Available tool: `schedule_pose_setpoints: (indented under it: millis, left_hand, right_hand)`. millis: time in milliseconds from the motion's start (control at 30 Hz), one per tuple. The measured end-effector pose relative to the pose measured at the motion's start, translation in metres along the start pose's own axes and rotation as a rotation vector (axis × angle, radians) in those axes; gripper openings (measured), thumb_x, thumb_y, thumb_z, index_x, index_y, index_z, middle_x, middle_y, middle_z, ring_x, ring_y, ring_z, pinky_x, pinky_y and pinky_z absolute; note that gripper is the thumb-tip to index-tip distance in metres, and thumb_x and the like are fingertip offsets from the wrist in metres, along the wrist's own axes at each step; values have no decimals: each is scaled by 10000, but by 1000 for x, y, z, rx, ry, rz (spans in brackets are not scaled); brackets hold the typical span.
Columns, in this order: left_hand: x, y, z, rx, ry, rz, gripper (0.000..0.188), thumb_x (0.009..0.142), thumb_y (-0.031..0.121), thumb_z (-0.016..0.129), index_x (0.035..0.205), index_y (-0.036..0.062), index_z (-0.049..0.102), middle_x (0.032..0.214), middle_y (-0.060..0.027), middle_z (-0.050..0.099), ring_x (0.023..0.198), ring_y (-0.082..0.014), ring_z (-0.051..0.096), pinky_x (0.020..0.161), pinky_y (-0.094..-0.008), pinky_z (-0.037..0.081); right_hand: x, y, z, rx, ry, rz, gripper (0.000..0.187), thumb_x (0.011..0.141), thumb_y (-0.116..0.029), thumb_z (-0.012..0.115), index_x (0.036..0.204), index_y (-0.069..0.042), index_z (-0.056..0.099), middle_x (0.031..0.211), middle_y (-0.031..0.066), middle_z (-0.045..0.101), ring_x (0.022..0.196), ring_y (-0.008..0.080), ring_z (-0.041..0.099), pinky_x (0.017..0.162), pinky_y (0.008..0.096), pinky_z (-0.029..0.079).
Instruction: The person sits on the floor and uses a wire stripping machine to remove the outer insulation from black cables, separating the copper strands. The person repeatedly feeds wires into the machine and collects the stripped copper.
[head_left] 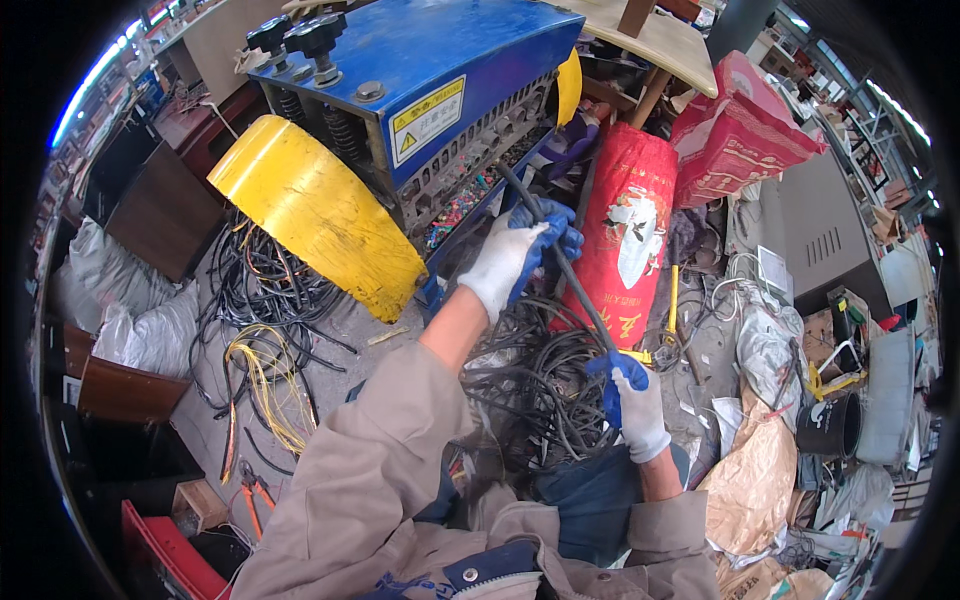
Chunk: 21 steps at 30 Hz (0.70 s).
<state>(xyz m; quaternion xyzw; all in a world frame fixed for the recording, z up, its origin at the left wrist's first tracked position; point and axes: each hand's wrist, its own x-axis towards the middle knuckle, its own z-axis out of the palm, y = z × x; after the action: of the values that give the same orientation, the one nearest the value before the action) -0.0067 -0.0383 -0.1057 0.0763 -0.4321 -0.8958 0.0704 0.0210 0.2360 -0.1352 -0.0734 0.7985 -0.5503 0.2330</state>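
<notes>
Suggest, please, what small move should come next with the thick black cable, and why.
Perhaps ease the thick black cable slightly toward the blue metal machine, since its far part reaches the machine's front and the gloved left hand and right hand both grip it.

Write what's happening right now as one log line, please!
left hand: gripping black cable near blue machine | right hand: gripping same cable, nearer body | red sack: right of machine
</notes>
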Motion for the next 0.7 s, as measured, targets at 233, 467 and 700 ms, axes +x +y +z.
schedule_pose_setpoints:
  millis: [233,467,700]
  left_hand:
    - [16,9,-11,-29,67,-42,168,983,62,611,1134,-10,591,897,-129,672,807,-226,686,752,-382,605]
    - [33,0,-24,-82,67,9,236,988,112,626,1187,-12,597,937,-148,702,827,-243,701,797,-385,600]
    - [37,-12,-23,-153,77,167,281,1002,179,621,1220,4,596,1061,-156,689,993,-246,683,877,-368,575]
  right_hand:
    - [20,-10,6,145,-115,-9,238,1032,-136,531,1077,-15,731,636,-77,511,511,19,424,468,213,324]
    - [39,-24,3,124,-130,18,289,1057,-164,486,1115,15,705,578,-85,453,443,19,388,414,211,285]
    - [84,-65,-5,58,-205,-27,257,1042,-194,540,1061,-34,741,632,-63,503,504,23,425,451,216,322]
